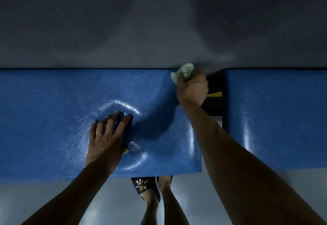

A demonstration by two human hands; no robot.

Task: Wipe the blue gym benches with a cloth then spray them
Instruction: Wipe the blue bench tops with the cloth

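The blue bench surface (53, 118) is filling the middle of the view, from nine o'clock to just past centre, with a second blue bench (276, 109) lying at three o'clock across a dark gap. The wall is rising at twelve o'clock and the floor (203, 198) is showing at six o'clock, where sandalled feet (150, 189) are standing. The left hand (106, 139) is pressing flat near centre, fingers spread wide, its grip holding nothing. The right hand (192, 88) is clenching the green cloth (185, 70) at one o'clock, on the surface's far corner. Droplets are glistening around the left hand, so I judge the bracing palm could slip, or the cloth could slide off into the gap.
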